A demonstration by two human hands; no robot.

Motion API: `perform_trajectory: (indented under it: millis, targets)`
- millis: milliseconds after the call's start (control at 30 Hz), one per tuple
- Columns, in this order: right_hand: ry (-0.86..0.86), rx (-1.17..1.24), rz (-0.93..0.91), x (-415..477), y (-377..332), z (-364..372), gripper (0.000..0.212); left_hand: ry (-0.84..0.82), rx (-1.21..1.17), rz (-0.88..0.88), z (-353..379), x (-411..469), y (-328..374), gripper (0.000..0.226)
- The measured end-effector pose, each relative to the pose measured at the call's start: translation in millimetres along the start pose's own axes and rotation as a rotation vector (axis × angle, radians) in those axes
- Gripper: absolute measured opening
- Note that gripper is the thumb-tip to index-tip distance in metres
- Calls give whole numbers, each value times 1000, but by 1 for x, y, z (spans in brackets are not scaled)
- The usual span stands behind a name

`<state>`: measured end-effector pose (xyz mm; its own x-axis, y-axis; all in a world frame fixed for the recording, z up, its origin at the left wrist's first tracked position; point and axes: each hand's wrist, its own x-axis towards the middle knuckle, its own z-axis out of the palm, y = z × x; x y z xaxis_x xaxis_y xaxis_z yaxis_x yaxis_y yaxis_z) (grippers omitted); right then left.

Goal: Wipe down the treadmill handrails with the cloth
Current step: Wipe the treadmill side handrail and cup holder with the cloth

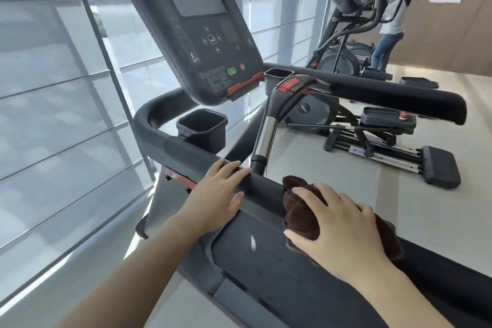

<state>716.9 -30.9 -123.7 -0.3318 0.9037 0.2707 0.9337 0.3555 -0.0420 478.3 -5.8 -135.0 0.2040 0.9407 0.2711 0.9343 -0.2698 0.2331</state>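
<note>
Two hands (213,194), one cloth (300,218) (brown), two cup holders (202,125).

A single wide-angle view looks forward and down from the person's head, tilted so the floor slopes. It sits close over the near dark padded treadmill handrail (255,186), with the dark grey console with its blank screen (197,26) just beyond, facing the blind-covered windows (53,93).

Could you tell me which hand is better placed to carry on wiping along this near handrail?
The right hand: it presses the brown cloth onto the near handrail. The left hand rests bare on the rail, without any cloth.
</note>
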Motion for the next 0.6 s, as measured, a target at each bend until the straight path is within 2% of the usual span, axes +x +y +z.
perform_trajectory:
  millis: [100,200,333,400,500,600]
  targets:
    - [-36,15,5,11,-7,-2,72,28,-21,-35,8,-2,7,51]
    - [-70,70,-15,21,-12,-2,71,33,-150,-128,15,-6,10,49]
    - [-9,17,-81,-11,13,-6,64,155,-188,-226,20,-11,33,45]
    - [43,-26,-39,-42,39,-12,63,184,-192,-252,24,-17,58,45]
    - [71,-82,38,-87,84,-22,62,177,-212,-185,33,-34,102,45]
    - [82,-104,23,-107,108,-30,62,114,-205,-120,41,-48,142,48]
